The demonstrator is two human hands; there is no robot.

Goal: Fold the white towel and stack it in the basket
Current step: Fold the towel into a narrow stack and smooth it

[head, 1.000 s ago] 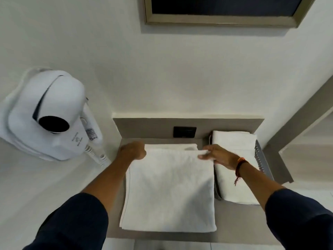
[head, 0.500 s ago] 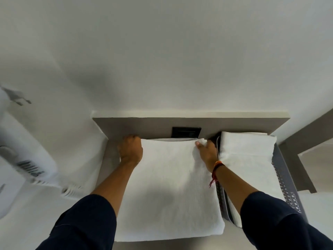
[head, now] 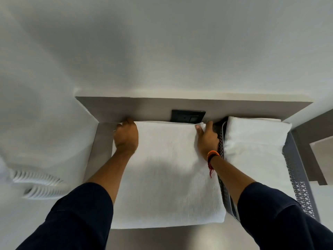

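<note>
A folded white towel (head: 167, 177) lies flat on the grey counter (head: 98, 150), its far edge against the back panel. My left hand (head: 126, 137) grips its far left corner with curled fingers. My right hand (head: 207, 138) pinches the far right corner, thumb on top. To the right stands a grey perforated basket (head: 297, 179) holding a stack of folded white towels (head: 254, 150). The basket's near left wall is partly hidden behind my right forearm.
A black wall socket (head: 188, 116) sits in the grey back panel just beyond the towel. A white coiled cord (head: 37, 184) of a wall hair dryer hangs at the left. White wall rises above; a grey panel and ledge stand at the far right.
Both hands moved to the towel's far corners and closed on them. The view shifted down and closer, so the hair dryer left the frame except its cord.
</note>
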